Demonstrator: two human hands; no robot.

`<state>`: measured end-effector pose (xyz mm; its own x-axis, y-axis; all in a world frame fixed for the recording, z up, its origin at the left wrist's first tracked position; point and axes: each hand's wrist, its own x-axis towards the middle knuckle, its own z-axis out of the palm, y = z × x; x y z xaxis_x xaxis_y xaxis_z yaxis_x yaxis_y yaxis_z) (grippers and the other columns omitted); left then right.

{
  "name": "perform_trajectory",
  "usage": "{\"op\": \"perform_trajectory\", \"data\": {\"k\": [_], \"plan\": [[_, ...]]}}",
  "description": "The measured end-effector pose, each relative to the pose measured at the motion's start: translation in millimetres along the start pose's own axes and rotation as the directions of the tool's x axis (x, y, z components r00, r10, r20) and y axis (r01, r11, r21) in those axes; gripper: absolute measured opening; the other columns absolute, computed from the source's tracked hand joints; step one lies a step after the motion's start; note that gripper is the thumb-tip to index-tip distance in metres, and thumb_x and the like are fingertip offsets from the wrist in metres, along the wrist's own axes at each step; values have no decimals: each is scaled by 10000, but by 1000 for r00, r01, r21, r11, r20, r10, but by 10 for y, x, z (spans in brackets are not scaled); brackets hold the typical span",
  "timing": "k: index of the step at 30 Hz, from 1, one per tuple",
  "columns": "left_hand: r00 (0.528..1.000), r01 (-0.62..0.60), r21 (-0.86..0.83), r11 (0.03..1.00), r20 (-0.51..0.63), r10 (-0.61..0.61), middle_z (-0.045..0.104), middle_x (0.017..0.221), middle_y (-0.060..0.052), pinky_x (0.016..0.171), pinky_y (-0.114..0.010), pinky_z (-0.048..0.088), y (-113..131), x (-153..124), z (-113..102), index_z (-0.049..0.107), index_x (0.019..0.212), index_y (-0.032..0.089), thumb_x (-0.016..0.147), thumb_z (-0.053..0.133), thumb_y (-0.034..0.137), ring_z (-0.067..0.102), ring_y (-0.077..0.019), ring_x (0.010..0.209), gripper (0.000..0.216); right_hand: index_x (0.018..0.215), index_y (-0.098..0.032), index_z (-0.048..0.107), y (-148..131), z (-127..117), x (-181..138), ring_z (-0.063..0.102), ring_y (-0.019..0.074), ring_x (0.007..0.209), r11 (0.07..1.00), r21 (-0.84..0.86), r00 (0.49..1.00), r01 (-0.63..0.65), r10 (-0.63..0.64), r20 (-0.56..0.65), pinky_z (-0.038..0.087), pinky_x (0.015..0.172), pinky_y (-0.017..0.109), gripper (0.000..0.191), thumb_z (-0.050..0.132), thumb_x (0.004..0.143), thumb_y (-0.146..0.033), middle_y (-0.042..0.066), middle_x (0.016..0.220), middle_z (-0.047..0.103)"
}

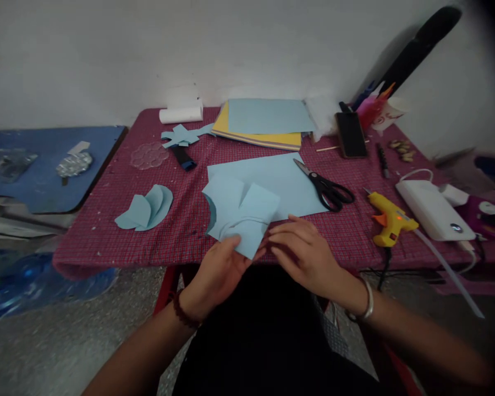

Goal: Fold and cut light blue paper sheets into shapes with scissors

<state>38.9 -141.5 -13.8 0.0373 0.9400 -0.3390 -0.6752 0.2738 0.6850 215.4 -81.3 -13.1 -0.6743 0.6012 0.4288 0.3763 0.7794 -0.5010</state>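
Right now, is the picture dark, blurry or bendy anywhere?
In the head view, light is dim and the top right corner goes black; in the head view, the right forearm and see-through bluish plastic at left look blurry, while the scissors look crisper; in the head view, things near the edges look stretched, perhaps by a wide lens.

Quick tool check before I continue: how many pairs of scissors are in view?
1: black-handled metal scissors, ahead of the right hand, blades on the large pale-blue paper sheet, handles reaching past its right edge. Others may be hidden.
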Motion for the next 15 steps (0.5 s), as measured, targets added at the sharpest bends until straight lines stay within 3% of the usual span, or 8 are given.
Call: {"op": "perform_trajectory", "data": {"k": [2,3,6,8,10,12,15], "plan": [[1000,13,49,999,-11,-13,673,1125,-135,942,-465,492,6,3,1,626,1043,126,862,481,248,620,-263,1080,262,1019,-204,585,48,35,-53,620,199,932,943,269,978,-196,206,-10,490,869,384,130,512,916,-234,63,981,663],[999,24,73,997,-27,-22,686,1092,-139,935,-463,498,-1,-2,3,636,1017,117,851,504,257,630,-270,1062,254,1025,-200,573,64,70,-73,625,192,901,864,423,957,-273,287,32,510,809,354,143,502,921,-266,67,968,659],[998,45,163,986,-42,-38,714,987,-122,884,-416,530,-51,-43,-4,658,911,123,821,577,281,661,-256,976,199,984,-191,558,64,230,-113,615,167,780,519,764,904,-384,378,198,517,701,311,211,516,906,-383,52,886,645],[998,56,236,970,4,-59,717,937,-105,807,-380,555,-93,-79,-22,656,921,132,827,596,312,678,-234,883,212,859,-191,552,19,345,-126,550,133,639,322,850,875,-417,397,279,479,594,274,245,554,880,-436,4,725,587],[993,74,304,950,62,-97,710,896,-103,679,-348,566,-124,-108,-41,638,986,127,849,578,355,679,-215,766,273,758,-193,529,-48,433,-133,440,96,497,182,871,842,-456,406,355,401,482,241,304,556,881,-470,-48,577,480],[989,74,382,921,93,-118,694,843,-103,545,-293,532,-138,-123,-55,624,992,117,870,543,381,654,-190,660,302,700,-193,514,-114,486,-132,383,77,421,106,865,808,-490,428,405,347,430,230,368,533,891,-507,-71,510,430],[986,12,508,861,137,-94,645,724,-61,465,-216,423,-144,-119,-69,632,884,123,891,515,379,559,-117,539,281,604,-189,495,-162,520,-115,474,94,421,41,868,786,-495,446,427,385,461,243,457,522,882,-551,-56,480,458]]}}
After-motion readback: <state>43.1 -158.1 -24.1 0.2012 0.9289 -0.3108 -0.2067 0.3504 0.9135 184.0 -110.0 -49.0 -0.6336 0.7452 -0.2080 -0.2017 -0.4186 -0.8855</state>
